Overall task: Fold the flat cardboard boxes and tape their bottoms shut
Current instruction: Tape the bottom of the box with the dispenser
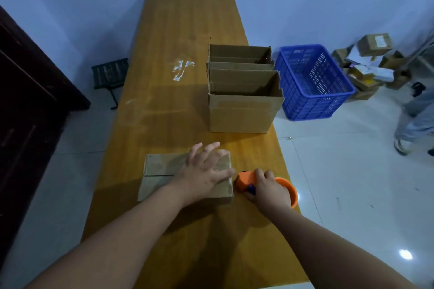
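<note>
Because the flaps would likely spring up, my left grip [206,172] lies flat, fingers [211,147] spread, on the box [162,164] at lower centre of the desk [178,30]; my right grip [270,190] clasps the tape gun [244,180] just beside its right edge, ready for the seam.

The person's left arm [112,237] and right arm [328,241] show bare skin along their whole visible length, forearm to wrist. The left hand [204,171] and right hand [270,191] are bare too, with short, rounded fingers.
</note>
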`<state>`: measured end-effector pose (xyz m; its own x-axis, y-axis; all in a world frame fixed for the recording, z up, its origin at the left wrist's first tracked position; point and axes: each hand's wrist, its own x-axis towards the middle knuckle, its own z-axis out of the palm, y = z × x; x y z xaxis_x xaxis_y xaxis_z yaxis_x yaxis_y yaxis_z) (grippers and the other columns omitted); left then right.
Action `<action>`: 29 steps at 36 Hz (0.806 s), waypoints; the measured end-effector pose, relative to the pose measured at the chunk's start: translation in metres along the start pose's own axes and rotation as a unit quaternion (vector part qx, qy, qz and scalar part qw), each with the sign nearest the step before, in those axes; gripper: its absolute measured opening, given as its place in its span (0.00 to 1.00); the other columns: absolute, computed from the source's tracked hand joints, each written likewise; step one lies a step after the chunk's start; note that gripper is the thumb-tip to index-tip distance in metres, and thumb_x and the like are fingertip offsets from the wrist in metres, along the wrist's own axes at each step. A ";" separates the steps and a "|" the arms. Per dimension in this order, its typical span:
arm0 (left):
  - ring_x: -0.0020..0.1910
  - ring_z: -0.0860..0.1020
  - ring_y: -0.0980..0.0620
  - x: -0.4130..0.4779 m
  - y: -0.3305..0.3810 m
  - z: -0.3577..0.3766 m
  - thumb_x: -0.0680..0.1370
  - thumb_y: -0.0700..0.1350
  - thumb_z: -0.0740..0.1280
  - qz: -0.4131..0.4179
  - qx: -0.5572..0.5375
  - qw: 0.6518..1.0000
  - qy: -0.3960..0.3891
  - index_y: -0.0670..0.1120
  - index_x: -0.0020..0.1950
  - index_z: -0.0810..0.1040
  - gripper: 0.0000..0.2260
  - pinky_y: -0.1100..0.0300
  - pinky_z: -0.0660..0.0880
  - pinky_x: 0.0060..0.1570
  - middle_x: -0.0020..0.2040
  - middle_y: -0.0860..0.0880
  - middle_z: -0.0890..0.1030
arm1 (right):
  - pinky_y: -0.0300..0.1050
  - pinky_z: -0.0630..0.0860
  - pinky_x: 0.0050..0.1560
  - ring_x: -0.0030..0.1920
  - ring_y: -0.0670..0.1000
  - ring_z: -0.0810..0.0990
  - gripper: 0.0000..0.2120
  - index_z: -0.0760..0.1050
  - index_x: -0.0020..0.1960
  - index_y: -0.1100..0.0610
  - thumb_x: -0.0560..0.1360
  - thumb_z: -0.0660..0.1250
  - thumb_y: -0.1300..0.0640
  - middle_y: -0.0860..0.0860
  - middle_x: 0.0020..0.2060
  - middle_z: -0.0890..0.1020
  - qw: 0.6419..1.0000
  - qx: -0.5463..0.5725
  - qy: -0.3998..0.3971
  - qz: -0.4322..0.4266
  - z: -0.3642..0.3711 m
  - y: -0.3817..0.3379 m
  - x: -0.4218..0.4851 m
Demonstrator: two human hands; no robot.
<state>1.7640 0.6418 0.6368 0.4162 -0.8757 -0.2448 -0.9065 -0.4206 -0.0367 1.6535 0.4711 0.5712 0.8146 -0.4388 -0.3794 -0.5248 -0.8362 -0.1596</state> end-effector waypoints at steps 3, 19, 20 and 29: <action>0.74 0.40 0.42 0.002 -0.002 -0.002 0.79 0.51 0.59 -0.011 -0.013 0.999 -0.041 0.65 0.73 0.51 0.26 0.39 0.33 0.68 0.74 0.50 0.42 | 0.42 0.78 0.38 0.48 0.51 0.79 0.27 0.61 0.67 0.51 0.75 0.64 0.39 0.50 0.61 0.72 0.997 0.058 0.032 0.030 -0.005 0.000 0.000; 0.69 0.60 0.43 -0.001 -0.005 0.002 0.77 0.66 0.46 -0.288 -0.154 0.945 -0.026 0.63 0.73 0.53 0.24 0.45 0.60 0.64 0.75 0.48 0.54 | 0.38 0.72 0.38 0.45 0.45 0.77 0.21 0.65 0.58 0.47 0.71 0.71 0.45 0.42 0.47 0.77 0.890 0.439 0.103 -0.063 -0.102 -0.052 -0.024; 0.69 0.61 0.43 -0.001 -0.004 0.002 0.77 0.66 0.47 -0.315 -0.164 0.935 -0.017 0.62 0.73 0.53 0.25 0.45 0.61 0.64 0.75 0.47 0.55 | 0.39 0.74 0.39 0.44 0.45 0.78 0.21 0.67 0.58 0.48 0.71 0.72 0.45 0.43 0.47 0.78 0.882 0.455 0.090 -0.084 -0.108 -0.058 -0.027; 0.68 0.59 0.44 -0.004 -0.003 -0.015 0.78 0.50 0.55 -0.501 -0.370 0.782 0.042 0.53 0.70 0.60 0.20 0.46 0.59 0.66 0.69 0.44 0.58 | 0.44 0.78 0.44 0.45 0.50 0.82 0.16 0.73 0.57 0.51 0.71 0.69 0.48 0.50 0.47 0.82 0.747 0.609 -0.182 -0.195 -0.122 -0.090 -0.045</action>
<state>1.7663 0.6430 0.6525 0.9220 -0.0189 -0.3868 0.1526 -0.9002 0.4078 1.6945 0.5256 0.7136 0.9596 0.0638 -0.2740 -0.2805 0.1404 -0.9495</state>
